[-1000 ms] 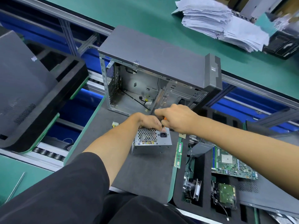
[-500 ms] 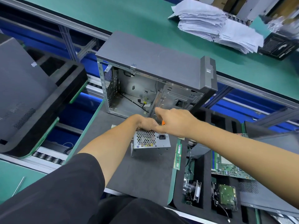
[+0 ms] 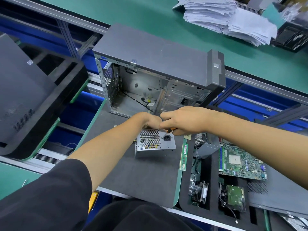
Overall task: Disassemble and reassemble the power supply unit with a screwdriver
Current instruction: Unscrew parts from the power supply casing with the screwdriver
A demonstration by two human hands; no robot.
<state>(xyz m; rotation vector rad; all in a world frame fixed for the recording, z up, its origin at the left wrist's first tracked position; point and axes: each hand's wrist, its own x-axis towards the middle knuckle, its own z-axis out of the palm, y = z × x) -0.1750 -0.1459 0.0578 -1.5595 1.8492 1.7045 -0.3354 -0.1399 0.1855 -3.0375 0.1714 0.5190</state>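
A head-worn camera looked down at a person's two bare hands meeting over a power supply unit (image 3: 155, 143). The unit, a small box of dull silver sheet metal, sat on a dark grey foam mat (image 3: 141, 177) on the counter, just in front of an open computer case (image 3: 158, 70). Its near face showed a honeycomb vent grille on the left and a black power socket on the right.

The right hand (image 3: 185, 120) closed its grip around a screwdriver (image 3: 168, 131) with an orange handle. The thin shaft slanted down and to the left, its tip close to the unit's top edge above the socket; whether it sat in a screw could not be told. The unit lay directly below both hands.

The left hand (image 3: 150, 121) rested curled on the unit's top edge, apparently steadying it, its fingers hidden. A ridged green memory stick (image 3: 183, 156) lay beside the unit.
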